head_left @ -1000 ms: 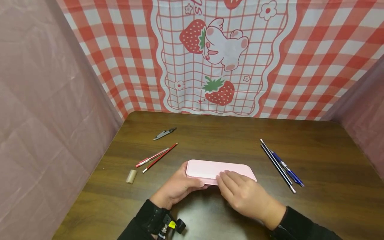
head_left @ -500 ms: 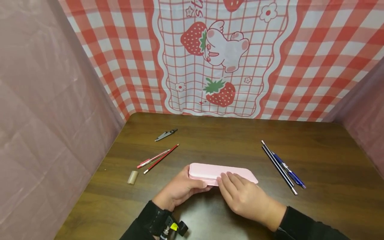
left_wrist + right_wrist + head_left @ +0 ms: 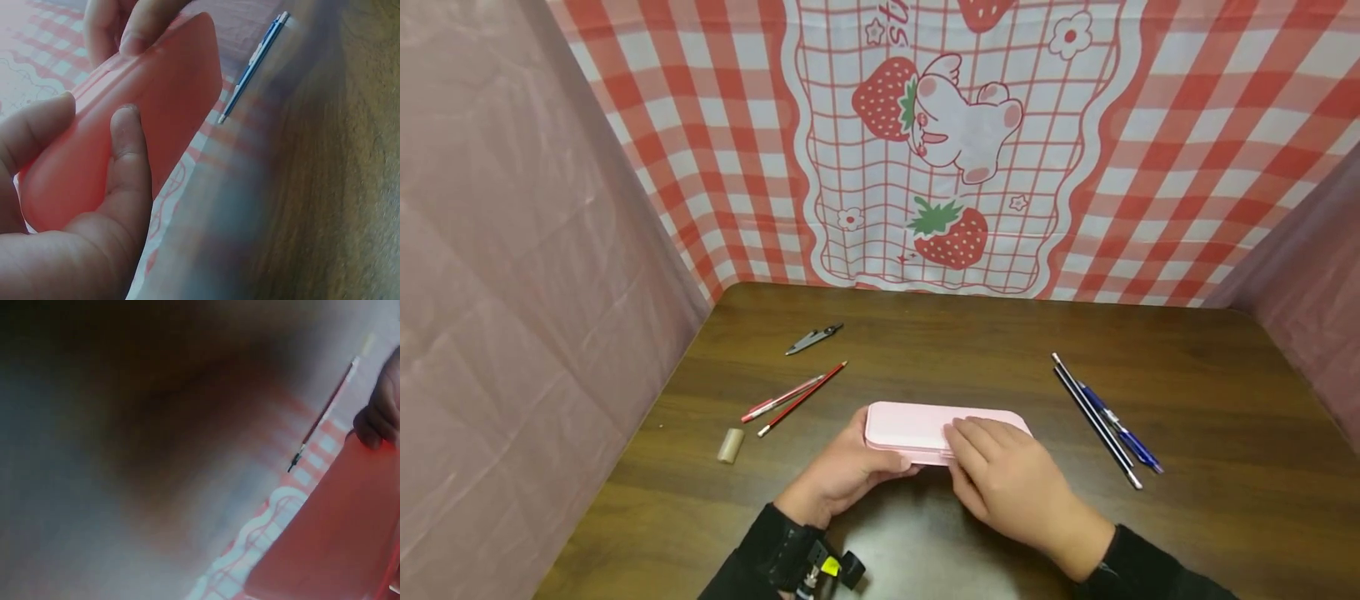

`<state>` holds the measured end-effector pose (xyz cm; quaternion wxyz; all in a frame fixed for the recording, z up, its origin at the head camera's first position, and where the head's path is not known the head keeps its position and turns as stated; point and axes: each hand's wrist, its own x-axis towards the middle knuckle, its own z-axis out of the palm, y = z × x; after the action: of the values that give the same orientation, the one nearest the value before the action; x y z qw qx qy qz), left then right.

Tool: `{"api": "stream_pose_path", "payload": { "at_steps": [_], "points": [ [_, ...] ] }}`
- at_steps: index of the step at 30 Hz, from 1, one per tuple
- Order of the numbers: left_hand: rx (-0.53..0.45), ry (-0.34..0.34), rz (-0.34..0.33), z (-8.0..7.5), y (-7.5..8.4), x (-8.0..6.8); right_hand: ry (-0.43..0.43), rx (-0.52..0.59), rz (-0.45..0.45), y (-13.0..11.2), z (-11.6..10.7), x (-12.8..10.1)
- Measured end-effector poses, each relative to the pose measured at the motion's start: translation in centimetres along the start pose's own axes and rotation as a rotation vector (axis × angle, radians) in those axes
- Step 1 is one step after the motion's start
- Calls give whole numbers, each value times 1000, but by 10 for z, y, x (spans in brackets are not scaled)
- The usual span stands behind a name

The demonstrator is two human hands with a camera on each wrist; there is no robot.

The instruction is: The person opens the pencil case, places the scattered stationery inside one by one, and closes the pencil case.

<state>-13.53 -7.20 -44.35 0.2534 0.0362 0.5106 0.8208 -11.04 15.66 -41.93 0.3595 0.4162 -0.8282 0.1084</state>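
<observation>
A pink pencil case, lid down, is held above the table near its front. My left hand grips its left end, thumb along the front edge. My right hand lies over the right part of the lid, thumb at the front edge. Seen from the left wrist, the smooth underside of the case faces the camera, and the right thumb and a finger pinch its far edge. Blur fills much of the right wrist view, where the case shows at lower right. The contents of the case are hidden.
Left on the brown table lie a compass, a red pen, a red pencil and an eraser. Two dark pencils and a blue pen lie right. A checked cloth hangs behind.
The case has tipped slightly, showing more of its lid top. My right hand has shifted a little, its fingers farther over the lid and its thumb now visible at the front edge.
</observation>
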Motion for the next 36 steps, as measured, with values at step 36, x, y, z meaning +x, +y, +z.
{"api": "stream_pose_path", "payload": {
  "at_steps": [36],
  "points": [
    [60, -58, 27, -7, 5, -6, -174, 583, 617, 46, -13, -47]
  ]
}}
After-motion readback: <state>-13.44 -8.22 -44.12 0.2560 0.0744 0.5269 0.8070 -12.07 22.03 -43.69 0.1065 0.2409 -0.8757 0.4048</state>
